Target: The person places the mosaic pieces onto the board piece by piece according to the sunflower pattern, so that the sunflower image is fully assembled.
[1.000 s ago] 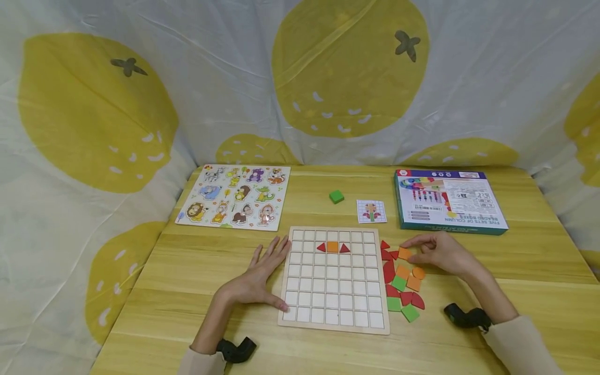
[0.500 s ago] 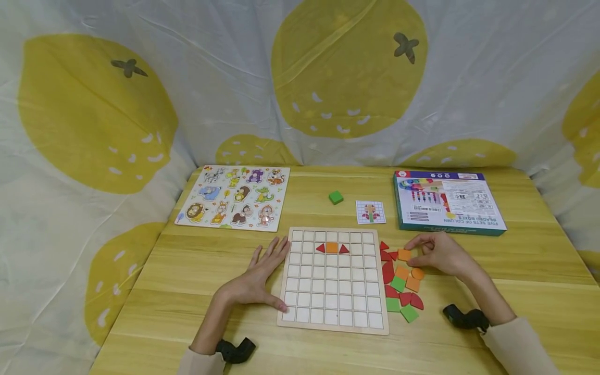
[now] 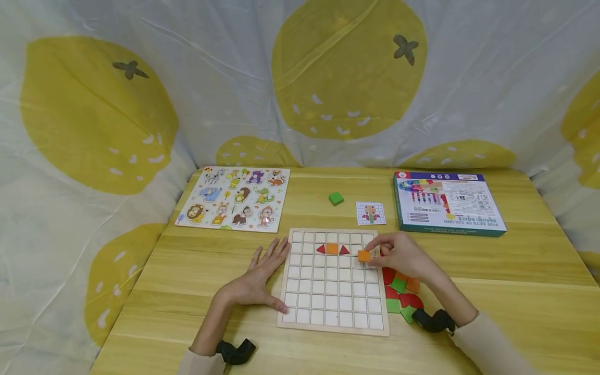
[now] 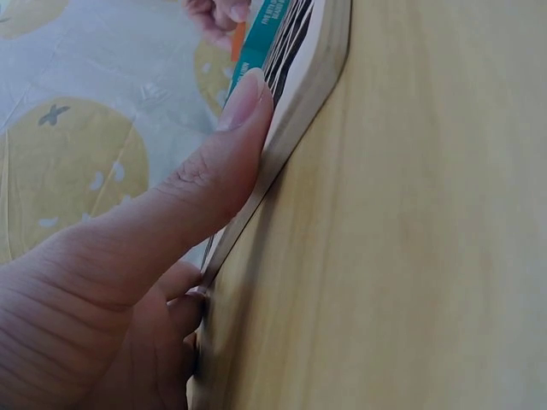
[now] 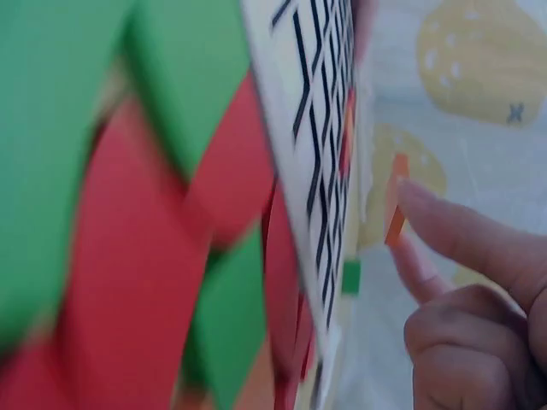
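My right hand [image 3: 402, 256] pinches an orange square tile [image 3: 363, 255] between thumb and finger, over the right side of the wooden grid board [image 3: 319, 302]. In the right wrist view the same tile [image 5: 397, 198] stands edge-on, held up off the board. My left hand [image 3: 255, 276] lies spread along the board's left edge, its thumb [image 4: 244, 111] resting on the rim. In the second row of cells lie a red triangle [image 3: 321, 249], an orange square [image 3: 332, 248] and another red triangle [image 3: 344, 250].
Loose red, green and orange tiles [image 3: 392, 305] lie right of the board, partly hidden by my right arm. Behind the board are a green block [image 3: 336, 198] and a pattern card [image 3: 371, 213]. An animal puzzle [image 3: 234, 198] stands back left, a box [image 3: 450, 203] back right.
My right hand has lifted the orange square from the loose tiles and carried it left over the board. The left hand has stayed in place.
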Available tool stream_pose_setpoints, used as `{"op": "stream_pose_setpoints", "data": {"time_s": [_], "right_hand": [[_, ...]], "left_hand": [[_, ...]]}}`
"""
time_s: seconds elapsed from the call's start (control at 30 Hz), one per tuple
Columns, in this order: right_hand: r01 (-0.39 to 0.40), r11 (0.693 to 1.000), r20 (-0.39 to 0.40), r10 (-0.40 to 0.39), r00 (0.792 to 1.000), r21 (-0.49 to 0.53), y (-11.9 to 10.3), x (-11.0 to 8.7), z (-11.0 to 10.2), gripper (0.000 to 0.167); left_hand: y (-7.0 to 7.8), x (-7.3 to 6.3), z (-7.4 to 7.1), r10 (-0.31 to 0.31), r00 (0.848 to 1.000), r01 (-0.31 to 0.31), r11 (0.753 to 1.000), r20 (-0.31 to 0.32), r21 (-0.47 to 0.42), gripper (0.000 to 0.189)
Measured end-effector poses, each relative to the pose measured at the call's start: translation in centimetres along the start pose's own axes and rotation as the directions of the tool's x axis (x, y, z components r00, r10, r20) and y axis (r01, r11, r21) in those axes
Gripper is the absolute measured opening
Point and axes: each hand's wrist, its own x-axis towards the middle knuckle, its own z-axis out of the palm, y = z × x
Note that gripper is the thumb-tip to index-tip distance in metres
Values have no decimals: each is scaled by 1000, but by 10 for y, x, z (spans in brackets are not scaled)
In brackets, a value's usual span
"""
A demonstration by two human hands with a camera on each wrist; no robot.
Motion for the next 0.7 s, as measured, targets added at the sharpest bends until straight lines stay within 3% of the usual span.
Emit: {"op": "stream_pose_setpoints", "data": {"time_s": [0.3, 0.5, 0.7], "right_hand": [[-7, 1000, 24, 7, 1000, 11, -14, 23, 36, 20], [-46, 999, 18, 45, 999, 22, -11, 25, 38, 21], [-27, 998, 45, 25, 999, 54, -11, 25, 36, 23]], "left_hand": [[0, 0, 0, 9, 1000, -9, 1000, -1, 0, 142], [-1, -1, 0, 6, 1000, -6, 1000, -6, -3, 142], [-1, -1, 0, 6, 1000, -6, 1000, -6, -8, 142]]}}
